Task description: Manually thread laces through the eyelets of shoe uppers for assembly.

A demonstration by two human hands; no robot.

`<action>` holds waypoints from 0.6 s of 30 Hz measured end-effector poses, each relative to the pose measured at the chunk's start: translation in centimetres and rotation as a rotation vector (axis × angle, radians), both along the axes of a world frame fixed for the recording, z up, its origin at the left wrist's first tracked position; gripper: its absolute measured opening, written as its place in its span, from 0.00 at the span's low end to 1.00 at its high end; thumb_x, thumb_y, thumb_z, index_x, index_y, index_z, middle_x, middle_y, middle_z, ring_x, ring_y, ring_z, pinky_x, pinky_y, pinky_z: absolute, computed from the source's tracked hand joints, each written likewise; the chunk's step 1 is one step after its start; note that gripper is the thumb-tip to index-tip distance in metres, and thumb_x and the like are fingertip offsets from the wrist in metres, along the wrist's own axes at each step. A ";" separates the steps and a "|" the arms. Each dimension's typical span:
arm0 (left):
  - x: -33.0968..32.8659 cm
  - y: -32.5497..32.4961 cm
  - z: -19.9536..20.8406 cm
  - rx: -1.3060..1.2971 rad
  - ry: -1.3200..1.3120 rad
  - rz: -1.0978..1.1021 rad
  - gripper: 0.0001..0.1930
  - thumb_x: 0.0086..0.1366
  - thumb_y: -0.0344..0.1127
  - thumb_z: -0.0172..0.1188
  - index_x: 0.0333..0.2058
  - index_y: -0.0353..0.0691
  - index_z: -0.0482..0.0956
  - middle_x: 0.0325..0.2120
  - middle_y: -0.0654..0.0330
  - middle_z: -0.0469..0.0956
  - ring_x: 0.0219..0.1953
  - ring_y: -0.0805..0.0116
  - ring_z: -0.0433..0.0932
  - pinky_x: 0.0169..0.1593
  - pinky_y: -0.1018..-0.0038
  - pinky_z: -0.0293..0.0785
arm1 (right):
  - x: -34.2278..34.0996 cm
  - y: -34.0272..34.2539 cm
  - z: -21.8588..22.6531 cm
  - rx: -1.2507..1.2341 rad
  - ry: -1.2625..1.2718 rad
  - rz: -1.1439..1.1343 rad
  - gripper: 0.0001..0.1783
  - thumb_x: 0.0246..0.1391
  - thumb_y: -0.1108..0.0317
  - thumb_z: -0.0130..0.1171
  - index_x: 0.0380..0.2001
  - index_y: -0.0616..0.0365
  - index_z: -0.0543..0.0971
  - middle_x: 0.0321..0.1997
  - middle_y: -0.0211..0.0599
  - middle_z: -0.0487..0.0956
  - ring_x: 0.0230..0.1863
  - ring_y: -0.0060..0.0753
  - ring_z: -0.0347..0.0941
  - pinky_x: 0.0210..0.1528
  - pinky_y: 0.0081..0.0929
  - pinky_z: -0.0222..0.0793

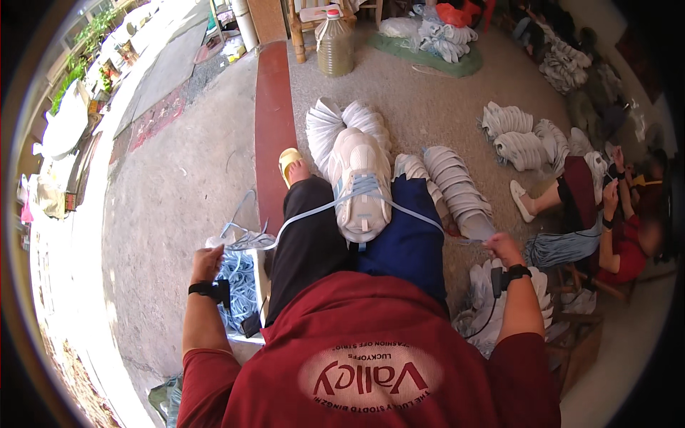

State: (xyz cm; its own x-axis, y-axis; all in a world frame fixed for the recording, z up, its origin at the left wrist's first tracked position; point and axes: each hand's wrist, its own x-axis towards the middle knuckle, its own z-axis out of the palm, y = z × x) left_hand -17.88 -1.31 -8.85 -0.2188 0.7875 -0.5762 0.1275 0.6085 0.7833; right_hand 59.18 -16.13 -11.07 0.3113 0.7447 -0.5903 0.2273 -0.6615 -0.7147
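A cream and beige sneaker (362,175) rests across my lap, toe toward me, with light blue lacing over its tongue. One long light blue shoelace (307,214) stretches out from the shoe to both sides. At the left, my left hand (207,262) is closed on one side of the lace, above a white box (262,282) heaped with blue laces (239,282). My right hand (504,247), out to the right, pinches the other end, which looks thin and blurred near the fingertips. Both hands are well apart from the sneaker.
Stacked pale shoe parts (460,185) lie beyond my knees, with more piles (524,139) farther right. A co-worker in red (628,242) sits at the right beside a bundle of blue laces (564,246). A large plastic jug (334,46) stands ahead near a wooden chair (298,32).
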 end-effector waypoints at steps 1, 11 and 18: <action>4.6 1.3 1.8 -0.023 -0.179 -0.036 0.11 0.60 0.38 0.59 0.22 0.39 0.73 0.14 0.68 0.71 0.13 0.82 0.65 0.14 0.86 0.58 | -4.1 3.1 2.2 0.042 0.284 0.068 0.05 0.45 0.71 0.61 0.22 0.61 0.77 0.17 0.35 0.76 0.15 0.25 0.71 0.18 0.20 0.66; 26.9 7.1 7.8 0.089 -0.322 -0.904 0.03 0.60 0.31 0.58 0.28 0.40 0.75 0.23 0.68 0.76 0.25 0.80 0.74 0.31 0.86 0.69 | -23.5 17.5 8.0 0.811 -0.385 0.656 0.05 0.39 0.75 0.61 0.20 0.66 0.76 0.29 0.42 0.79 0.39 0.35 0.76 0.37 0.30 0.69; 27.4 7.7 5.6 0.335 -0.584 -0.658 0.03 0.57 0.29 0.61 0.29 0.38 0.77 0.23 0.72 0.72 0.25 0.83 0.67 0.33 0.85 0.64 | -24.9 17.3 5.4 0.848 0.060 0.090 0.09 0.42 0.76 0.61 0.17 0.64 0.71 0.18 0.28 0.67 0.28 0.19 0.63 0.35 0.22 0.62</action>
